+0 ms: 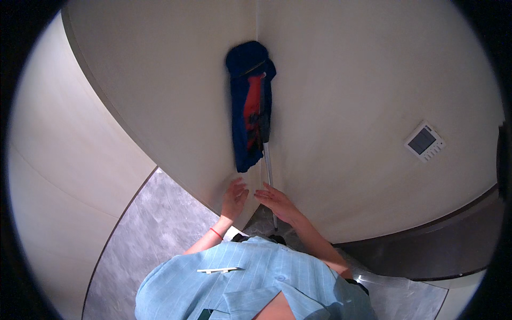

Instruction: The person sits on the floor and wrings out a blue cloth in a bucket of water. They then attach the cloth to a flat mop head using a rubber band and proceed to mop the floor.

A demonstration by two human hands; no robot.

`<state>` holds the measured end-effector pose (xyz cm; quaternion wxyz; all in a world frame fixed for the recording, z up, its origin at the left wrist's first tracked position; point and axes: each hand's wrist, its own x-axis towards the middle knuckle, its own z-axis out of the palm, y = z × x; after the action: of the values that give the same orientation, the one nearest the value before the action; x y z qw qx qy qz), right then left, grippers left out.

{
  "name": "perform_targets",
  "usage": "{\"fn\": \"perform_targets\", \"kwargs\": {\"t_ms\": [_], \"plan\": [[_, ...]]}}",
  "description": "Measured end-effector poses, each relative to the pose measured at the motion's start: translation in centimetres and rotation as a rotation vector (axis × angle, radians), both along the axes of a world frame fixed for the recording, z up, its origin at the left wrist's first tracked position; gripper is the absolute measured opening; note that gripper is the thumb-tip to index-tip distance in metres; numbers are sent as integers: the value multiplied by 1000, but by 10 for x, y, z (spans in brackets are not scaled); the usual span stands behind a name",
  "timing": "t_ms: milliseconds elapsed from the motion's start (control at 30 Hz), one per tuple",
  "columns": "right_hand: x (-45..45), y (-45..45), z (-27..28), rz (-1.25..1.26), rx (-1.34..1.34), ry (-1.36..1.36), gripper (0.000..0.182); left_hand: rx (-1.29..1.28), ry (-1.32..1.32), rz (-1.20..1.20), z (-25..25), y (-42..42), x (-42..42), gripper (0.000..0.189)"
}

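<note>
A dark blue cloth bundle (pixel 250 104) with a red section (pixel 253 96) stands upright in the corner where two beige walls meet. Below it runs a slim metal pole (pixel 268 164), its dark tip near the floor. My left hand (pixel 235 198) is just under the bundle's lower end, palm inward, fingers loosely bent, holding nothing. Facing it, my right hand (pixel 277 202) has its fingers extended to the left and hides part of the pole. Whether it touches the pole, I cannot tell. A gap separates the two hands.
On the right wall (pixel 344 120) is a white wall controller (pixel 425 141) with a screen and buttons. A dark ledge or baseboard (pixel 420 248) curves along the lower right. Grey marbled floor (pixel 152 224) shows at left, beside a pale wall (pixel 72 160).
</note>
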<state>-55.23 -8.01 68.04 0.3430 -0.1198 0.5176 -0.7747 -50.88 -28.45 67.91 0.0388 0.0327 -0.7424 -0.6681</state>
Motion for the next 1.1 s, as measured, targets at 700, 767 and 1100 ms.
{"fn": "perform_targets", "kwargs": {"t_ms": [700,767,1100], "plan": [[-55,-63,-41,-297,-703,-157,62,-182,299,187,58,46,-57,60],[-50,-58,-28,-281,-746,-176,65,-190,351,221,55,51,-57,50],[-50,-59,-10,-296,-798,-332,48,-174,233,113,71,37,-40,26]]}}
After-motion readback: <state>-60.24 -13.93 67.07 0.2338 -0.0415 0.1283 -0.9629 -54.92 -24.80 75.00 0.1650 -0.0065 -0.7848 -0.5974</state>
